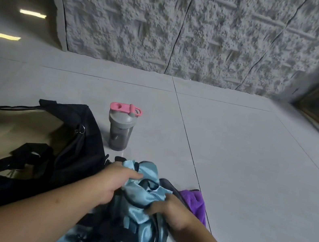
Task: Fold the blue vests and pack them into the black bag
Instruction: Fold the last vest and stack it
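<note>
Black bag (pixel 77 149) lies open on the tiled floor (pixel 244 157), out to the left of both hands; tan lining shows inside, black straps draped across its mouth. Its right end sits just beside the left hand.

Left hand (pixel 115 183): fingers curled over the top of the bunched blue vests (pixel 141 194), gripping a fold of the shiny fabric near the upper edge of the pile. Forearm comes in from lower left.

Beyond the left hand, further from the person, a grey shaker bottle (pixel 120 130) with a pink lid stands upright on the floor, apart from the vests and close to the bag's right end.

Blue vests: a crumpled heap with black trim, on the floor between the two hands and trailing toward the person. Not folded, not in the bag.

Right hand (pixel 170 210): fingers curled onto the right side of the heap, pinching fabric; fingertips blurred.

Just right of the right hand, a purple cloth (pixel 195 202) lies on the floor, partly tucked under the vests' edge.
</note>
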`<state>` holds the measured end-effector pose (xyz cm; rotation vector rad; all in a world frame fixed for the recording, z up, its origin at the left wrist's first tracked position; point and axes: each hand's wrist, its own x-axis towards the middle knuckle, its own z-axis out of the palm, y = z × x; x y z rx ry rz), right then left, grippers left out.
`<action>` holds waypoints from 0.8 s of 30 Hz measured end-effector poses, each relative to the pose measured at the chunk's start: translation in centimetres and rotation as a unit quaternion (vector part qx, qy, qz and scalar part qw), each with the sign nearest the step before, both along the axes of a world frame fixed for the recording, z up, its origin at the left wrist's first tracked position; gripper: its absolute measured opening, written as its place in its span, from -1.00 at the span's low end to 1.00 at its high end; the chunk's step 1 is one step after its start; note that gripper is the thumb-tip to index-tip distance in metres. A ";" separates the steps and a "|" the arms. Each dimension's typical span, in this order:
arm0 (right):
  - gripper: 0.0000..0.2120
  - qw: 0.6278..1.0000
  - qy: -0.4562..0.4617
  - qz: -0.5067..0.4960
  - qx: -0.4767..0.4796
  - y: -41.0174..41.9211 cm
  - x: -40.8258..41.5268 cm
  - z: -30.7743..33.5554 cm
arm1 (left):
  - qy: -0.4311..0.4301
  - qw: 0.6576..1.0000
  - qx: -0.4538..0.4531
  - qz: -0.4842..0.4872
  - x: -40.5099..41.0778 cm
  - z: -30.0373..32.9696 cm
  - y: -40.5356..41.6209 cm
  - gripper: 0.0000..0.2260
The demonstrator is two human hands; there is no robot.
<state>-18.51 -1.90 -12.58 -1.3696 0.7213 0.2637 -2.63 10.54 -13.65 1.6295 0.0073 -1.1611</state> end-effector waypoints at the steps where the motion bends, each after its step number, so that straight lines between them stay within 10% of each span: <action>1: -0.68 0.998 0.009 -0.033 -0.057 -0.2 0.1 -0.1 | -0.001 0.999 -0.022 0.024 -0.2 0.1 -0.1 -0.53; 6: -0.50 0.953 -0.019 -0.171 -0.251 -0.3 0.4 -0.7 | 0.070 0.983 -0.148 0.078 -0.2 1.5 0.0 -0.56; 9: -0.22 0.926 -0.160 -0.044 -0.339 1.5 0.5 0.3 | 0.125 0.966 -0.196 0.111 -0.2 2.8 0.0 -0.44; 13: -0.29 0.846 -0.115 0.019 -0.520 3.2 1.4 1.4 | 0.138 0.958 -0.219 0.121 -0.3 3.7 -0.6 -0.38; 18: -0.75 0.907 -0.147 -0.098 -0.383 2.1 1.3 3.1 | 0.122 0.969 -0.196 0.089 0.6 4.3 -0.7 -0.61; 24: -0.77 0.947 -0.139 -0.172 -0.233 0.9 1.1 5.4 | 0.064 0.993 -0.101 0.016 1.1 4.0 0.2 -0.68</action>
